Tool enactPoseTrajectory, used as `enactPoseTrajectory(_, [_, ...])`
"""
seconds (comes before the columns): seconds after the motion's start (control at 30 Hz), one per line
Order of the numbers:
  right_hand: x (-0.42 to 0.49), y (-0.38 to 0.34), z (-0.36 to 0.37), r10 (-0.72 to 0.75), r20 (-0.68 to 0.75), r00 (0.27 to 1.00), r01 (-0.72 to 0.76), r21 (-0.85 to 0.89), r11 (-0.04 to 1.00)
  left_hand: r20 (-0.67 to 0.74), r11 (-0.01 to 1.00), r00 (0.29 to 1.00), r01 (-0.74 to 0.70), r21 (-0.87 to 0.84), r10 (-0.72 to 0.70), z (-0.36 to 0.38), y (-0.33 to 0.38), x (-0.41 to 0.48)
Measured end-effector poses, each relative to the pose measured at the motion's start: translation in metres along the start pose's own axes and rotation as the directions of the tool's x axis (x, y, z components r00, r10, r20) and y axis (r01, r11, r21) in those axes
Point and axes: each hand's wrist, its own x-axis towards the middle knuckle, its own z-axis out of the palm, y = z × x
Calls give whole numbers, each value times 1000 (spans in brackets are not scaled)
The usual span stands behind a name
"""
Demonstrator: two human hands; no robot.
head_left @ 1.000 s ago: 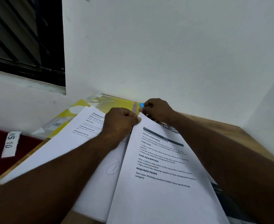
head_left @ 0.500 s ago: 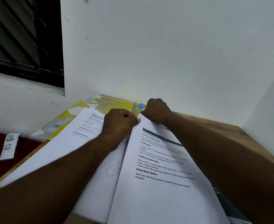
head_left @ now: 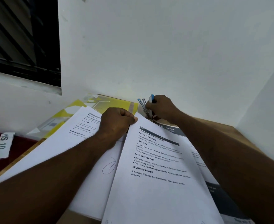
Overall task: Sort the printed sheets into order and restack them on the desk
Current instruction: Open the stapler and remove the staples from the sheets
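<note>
A printed sheet (head_left: pixel 157 183) about washing machine cleaning lies on top in the middle, its far left corner pinched by my left hand (head_left: pixel 117 122). Under it lies a sheet with a pen-drawn oval (head_left: pixel 99 178), and another printed sheet (head_left: pixel 55 143) fans out to the left. More printed pages (head_left: pixel 202 160) show at the right under my right forearm. My right hand (head_left: pixel 162 107) is at the back of the desk near the wall, gripping a few blue-capped pens (head_left: pixel 145 105).
A yellow folder (head_left: pixel 110 103) lies under the sheets at the back left. The wooden desk (head_left: pixel 239 135) meets white walls behind and to the right. A dark window is at upper left, and a "WS 10" label (head_left: pixel 3 144) sits on a dark red surface.
My right hand has lifted at the back of the desk and now holds pens upright, where before only a blue tip showed. My left hand keeps its pinch on the sheet corner.
</note>
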Motion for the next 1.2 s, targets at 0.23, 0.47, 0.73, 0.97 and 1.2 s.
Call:
enactPoseTrajectory(0.23, [-7, 5, -22, 81, 18, 997, -82, 406, 910, 5, 1000, 1000, -10, -5, 10, -1, 0, 0])
enactPoseTrajectory(0.47, [-20, 8, -36, 126, 149, 981, -188, 553, 812, -2, 1000, 1000, -6, -6, 6, -1, 0, 2])
enactPoseTrajectory(0.73, [-26, -2, -33, 89, 113, 990, -131, 445, 886, -10, 1000, 1000, -1, -1, 1, -2, 1, 2])
enactPoseTrajectory(0.97, [-31, -6, -33, 65, 134, 989, -117, 430, 895, -9, 1000, 1000, 2, 9, -2, -1, 1, 2])
enactPoseTrajectory(1.2, [-35, -4, -36, 116, 192, 975, -193, 454, 870, -5, 1000, 1000, 1, 16, -1, -1, 2, 2])
